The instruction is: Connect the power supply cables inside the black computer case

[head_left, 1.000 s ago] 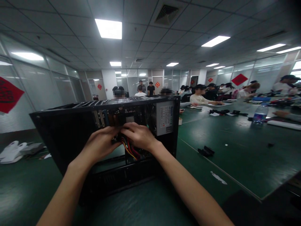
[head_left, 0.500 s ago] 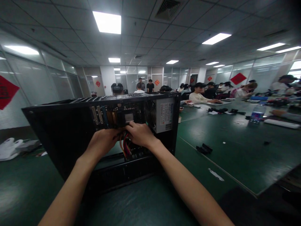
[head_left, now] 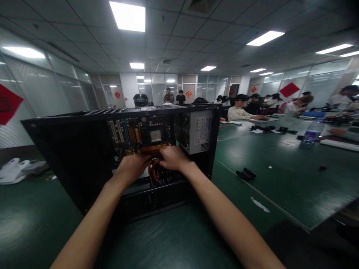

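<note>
PC case (head_left: 84, 149) is standing on the green bench (head_left: 280, 179), centre-left of view, open side facing the wearer. Its long axis is running left-right across the scene, w/ the power supply (head_left: 200, 132) at the right end by the fan, and the motherboard (head_left: 140, 134) showing in the far wall of the case.

Both hands are working inside, just below the board. Left hand (head_left: 133, 168) is curling around the cable bundle (head_left: 154, 172) — red/yellow/black wires — grip looking closed on it, though the fingertips are hidden. Right hand (head_left: 174, 157) is pressing at the near edge of the board where the wires are meeting it; fingers are folded in, but whether they're pinching a plug or just pushing, can't tell.

Judgement re doing this well: keeping the left hand steadying the wires so they aren't tugging sideways, pushing straight w/ the right rather than rocking, and keeping forearms off the case edge.

Elsewhere: water bottle (head_left: 311, 132) far right, small black part (head_left: 246, 174) lying on the bench near right of the case, other people seated at the far benches.
</note>
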Demonstrator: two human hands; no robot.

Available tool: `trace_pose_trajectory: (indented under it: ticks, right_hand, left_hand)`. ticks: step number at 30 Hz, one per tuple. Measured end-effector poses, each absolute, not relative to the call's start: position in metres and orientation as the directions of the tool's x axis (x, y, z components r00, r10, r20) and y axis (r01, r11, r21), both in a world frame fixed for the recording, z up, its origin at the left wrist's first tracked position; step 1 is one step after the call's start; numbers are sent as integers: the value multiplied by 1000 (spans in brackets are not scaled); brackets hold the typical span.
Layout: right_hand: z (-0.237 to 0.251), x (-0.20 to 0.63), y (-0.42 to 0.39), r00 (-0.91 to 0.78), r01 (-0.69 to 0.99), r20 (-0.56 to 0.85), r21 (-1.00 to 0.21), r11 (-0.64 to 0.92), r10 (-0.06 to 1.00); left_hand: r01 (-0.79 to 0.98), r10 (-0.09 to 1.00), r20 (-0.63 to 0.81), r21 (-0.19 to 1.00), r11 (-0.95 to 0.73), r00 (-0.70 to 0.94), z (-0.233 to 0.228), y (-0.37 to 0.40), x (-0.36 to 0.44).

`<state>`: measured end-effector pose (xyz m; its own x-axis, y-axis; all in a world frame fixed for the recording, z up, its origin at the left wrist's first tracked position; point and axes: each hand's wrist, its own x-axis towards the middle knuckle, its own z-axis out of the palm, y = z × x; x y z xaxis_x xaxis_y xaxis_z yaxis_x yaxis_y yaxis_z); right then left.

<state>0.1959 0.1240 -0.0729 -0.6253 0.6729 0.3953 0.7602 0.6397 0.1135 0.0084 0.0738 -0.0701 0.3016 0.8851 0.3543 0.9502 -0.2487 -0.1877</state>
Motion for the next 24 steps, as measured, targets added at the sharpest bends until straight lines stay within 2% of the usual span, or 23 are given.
trace_pose_trajectory:
  ticks: [7,14,24]
  right_hand:
    - [-79,194,126,-640,747,372,98,658,672]
    - [-81,194,125,-616,763,373,62,643,694]
    - [-83,208,118,-656,725,406,100,682,637]
  left_hand:
    - [952,941,218,-219,-213,261,-72,73,26]
    - [906,931,180,-350,-240,317,-76,80,25]
    - [898,928,195,-377,-227,317,-77,79,32]
